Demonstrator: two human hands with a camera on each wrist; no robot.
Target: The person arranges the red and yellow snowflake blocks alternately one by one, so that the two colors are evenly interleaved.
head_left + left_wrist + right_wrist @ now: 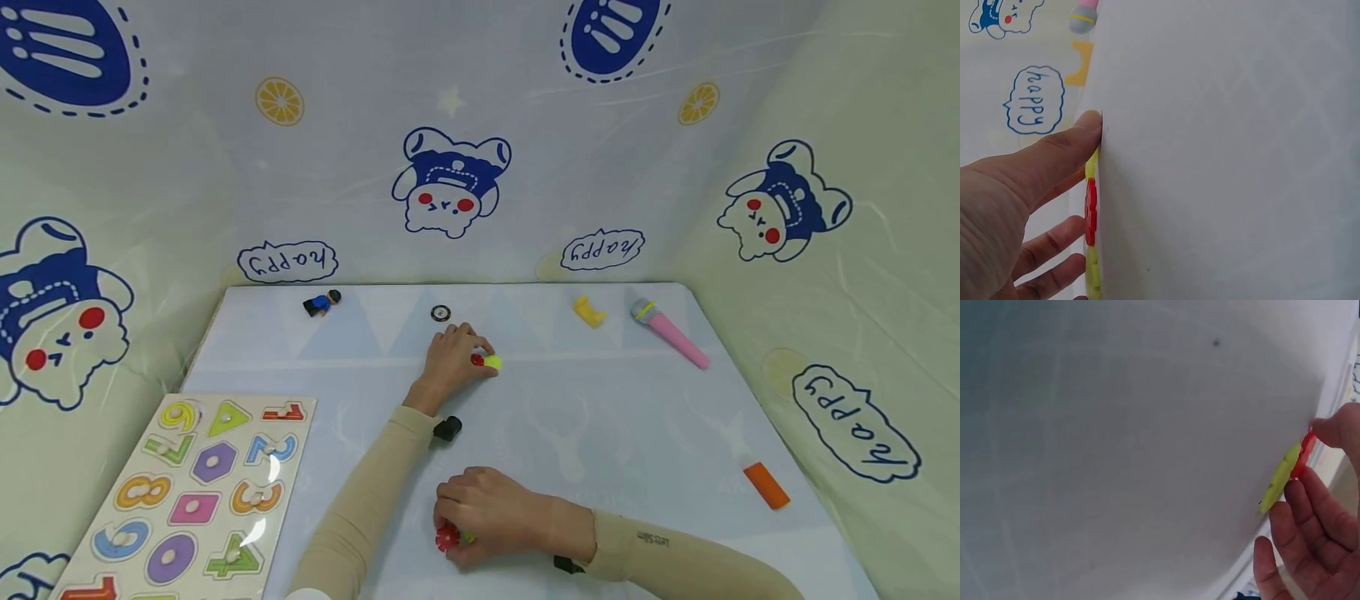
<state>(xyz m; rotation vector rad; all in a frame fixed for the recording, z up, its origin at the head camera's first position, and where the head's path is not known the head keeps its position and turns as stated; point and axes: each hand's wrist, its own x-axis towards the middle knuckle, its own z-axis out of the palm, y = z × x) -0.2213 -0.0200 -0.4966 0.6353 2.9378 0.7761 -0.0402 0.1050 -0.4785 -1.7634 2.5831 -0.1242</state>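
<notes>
In the head view my left hand point(452, 358) reaches to the far middle of the table. Its thumb and fingers pinch a flat yellow-green piece point(492, 362) with a red scalloped part point(1090, 212), which lies low at the tabletop. Nearer the front edge, my right hand point(487, 512) holds a red flower-shaped piece point(447, 537) between thumb and fingers. A yellow-green piece point(1280, 478) lies against that red one in the right wrist view, beside the fingertips. The hand partly hides both from above.
A puzzle board point(300, 417) of numbers and shapes lies at left. Along the back are a small toy figure point(322, 302), a round black-and-white disc point(441, 313), a curved yellow piece point(588, 312) and a pink toy microphone point(675, 335). An orange block point(767, 486) sits at right.
</notes>
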